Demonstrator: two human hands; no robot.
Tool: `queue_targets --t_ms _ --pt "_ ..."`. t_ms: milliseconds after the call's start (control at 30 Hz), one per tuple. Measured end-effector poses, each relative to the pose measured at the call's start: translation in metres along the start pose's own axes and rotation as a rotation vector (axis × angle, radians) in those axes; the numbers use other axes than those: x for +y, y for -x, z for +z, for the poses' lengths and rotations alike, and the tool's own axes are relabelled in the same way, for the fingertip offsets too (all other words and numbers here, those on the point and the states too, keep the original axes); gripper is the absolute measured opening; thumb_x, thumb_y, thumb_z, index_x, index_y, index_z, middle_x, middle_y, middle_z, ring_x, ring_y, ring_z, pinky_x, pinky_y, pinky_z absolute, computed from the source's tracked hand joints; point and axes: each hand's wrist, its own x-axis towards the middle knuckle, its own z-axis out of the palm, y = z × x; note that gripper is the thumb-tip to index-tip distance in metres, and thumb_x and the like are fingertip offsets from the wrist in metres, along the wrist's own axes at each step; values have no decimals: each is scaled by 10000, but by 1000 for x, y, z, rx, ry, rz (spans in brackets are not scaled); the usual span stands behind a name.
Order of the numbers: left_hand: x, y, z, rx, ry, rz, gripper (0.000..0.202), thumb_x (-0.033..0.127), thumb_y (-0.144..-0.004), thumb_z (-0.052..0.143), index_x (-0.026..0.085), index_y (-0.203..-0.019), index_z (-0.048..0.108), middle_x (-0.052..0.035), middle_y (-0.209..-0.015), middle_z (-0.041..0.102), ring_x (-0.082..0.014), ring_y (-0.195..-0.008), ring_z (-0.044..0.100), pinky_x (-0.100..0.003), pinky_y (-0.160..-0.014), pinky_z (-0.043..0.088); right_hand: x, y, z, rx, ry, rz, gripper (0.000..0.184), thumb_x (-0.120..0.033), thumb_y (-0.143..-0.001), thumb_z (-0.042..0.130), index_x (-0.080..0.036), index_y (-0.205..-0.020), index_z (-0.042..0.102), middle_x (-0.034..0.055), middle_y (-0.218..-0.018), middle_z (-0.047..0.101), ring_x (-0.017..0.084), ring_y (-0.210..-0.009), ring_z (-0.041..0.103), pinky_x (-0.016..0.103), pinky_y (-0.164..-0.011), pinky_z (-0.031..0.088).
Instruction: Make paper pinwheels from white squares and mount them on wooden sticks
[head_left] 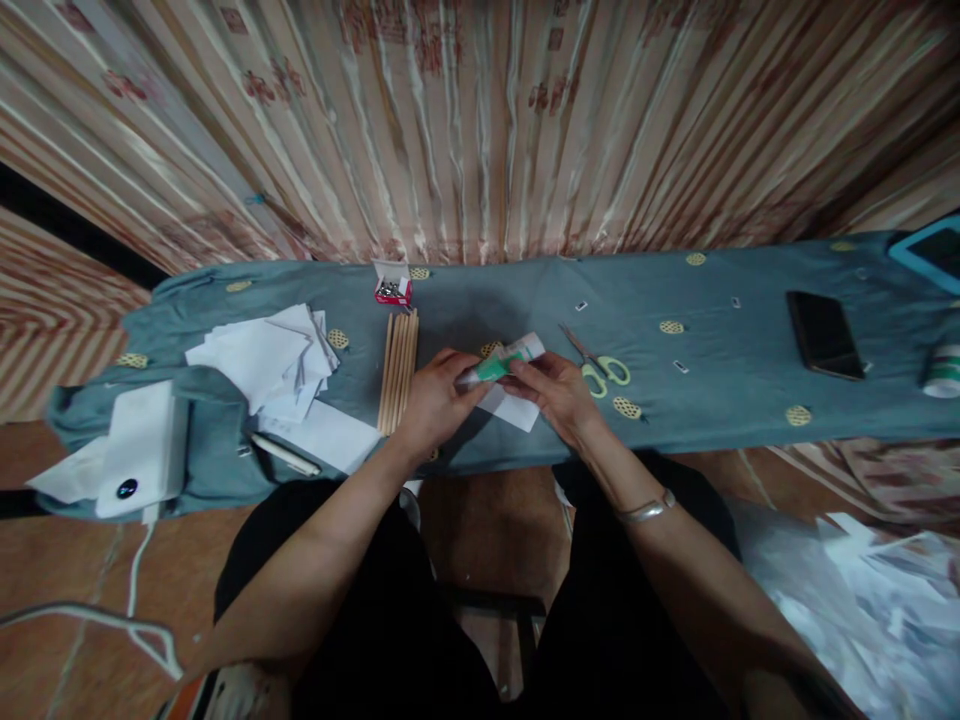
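Both my hands meet over the front edge of a low table covered in blue-grey cloth (pixel 735 380). My left hand (pixel 433 398) is closed round the green end of a white and green glue stick (pixel 507 361). My right hand (pixel 556 392) grips the same stick from the right, fingers curled on its white body. A small white paper piece (pixel 517 409) lies on the cloth just under the hands. A bundle of thin wooden sticks (pixel 398 370) lies close to the left of my left hand. Green-handled scissors (pixel 600 366) rest just right of my right hand.
A pile of white paper sheets (pixel 270 365) and a white box with a cable (pixel 142 450) lie at the left. A small red box of pins (pixel 393 288) stands at the back. A black phone (pixel 823 334) and a tape roll (pixel 943 372) lie at the right. A striped curtain hangs behind.
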Motion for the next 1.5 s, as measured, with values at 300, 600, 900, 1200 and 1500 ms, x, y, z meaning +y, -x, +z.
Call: queue_targets --t_ms 300,600,900,1200,1500 --pt "-29 -18 -9 -46 -403 -74 248 347 -871 601 143 -960 710 -103 -923 672 -255 -879 643 -368 -838 493 0 16 -50 5 750 -428 203 -396 -825 672 -214 -905 708 43 -874 751 185 -765 695 352 -762 553" --pt "4 13 7 -220 -339 458 358 293 -845 689 132 -1159 629 -125 -1139 656 -288 -1077 578 -426 -900 479 7 40 -61 -201 1219 -689 291 -195 -940 478 -201 -1149 680 116 -1271 669 263 -1193 592 498 -1026 489" --pt "4 12 26 -189 -378 606 138 214 -945 553 145 -955 672 -64 -937 709 -214 -884 629 -348 -779 489 11 42 -60 -226 1243 -673 314 -115 -894 487 -192 -1137 669 115 -1257 666 257 -1192 579 476 -1019 500" --pt "12 31 29 -129 -180 581 170 203 -962 522 128 -917 668 -71 -904 715 -183 -836 637 -316 -746 525 7 54 -54 -257 1109 -576 274 -147 -789 636 -206 -1056 640 123 -1306 624 268 -1232 560 492 -1041 462" --pt "15 39 31 -171 -99 442 171 195 -959 521 123 -1066 634 -86 -948 692 -197 -895 642 -341 -797 570 17 48 -51 -152 1067 -527 60 -256 -868 657 -221 -859 705 83 -1352 601 286 -1251 544 499 -1023 460"
